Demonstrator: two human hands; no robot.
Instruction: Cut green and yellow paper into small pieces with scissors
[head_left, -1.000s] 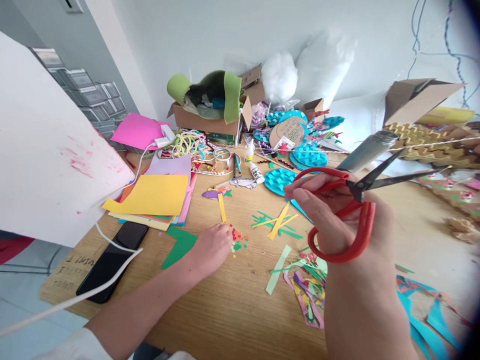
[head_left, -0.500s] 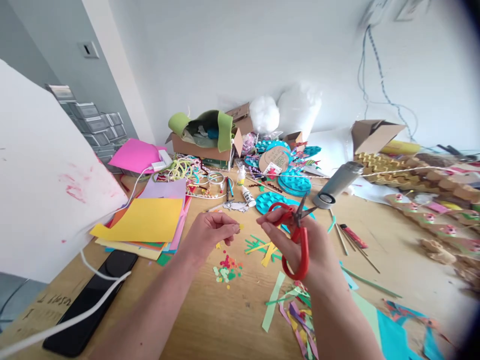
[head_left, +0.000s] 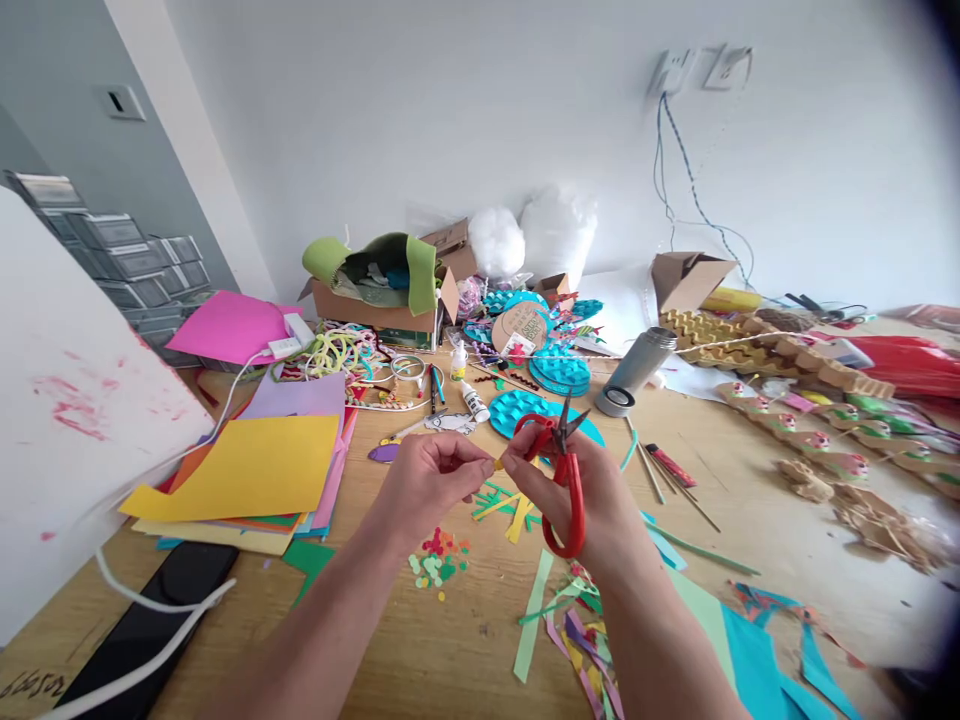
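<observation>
My left hand [head_left: 442,470] pinches a tiny yellow paper piece [head_left: 498,464] between thumb and finger. My right hand [head_left: 581,490] touches the same piece with its fingertips and also holds red-handled scissors [head_left: 571,500], whose blades point up and away, slightly parted. Below the hands lie small round paper dots [head_left: 439,560] in red, orange, green and yellow. Green and yellow paper strips [head_left: 517,510] lie crossed just beyond the dots. A pale green strip [head_left: 534,615] rests nearer, beside a tangle of coloured scraps [head_left: 585,650].
Coloured paper sheets [head_left: 247,465] and a black phone [head_left: 150,620] lie at the left. Behind the hands are glue bottles [head_left: 474,402], blue paper discs [head_left: 510,408] and a green-topped box [head_left: 375,305]. A metal flask [head_left: 641,368] and egg-carton pieces [head_left: 810,430] are at the right.
My hands have come together, so the right fingertips now meet the yellow piece in my left hand. The camera view has shifted to the right.
</observation>
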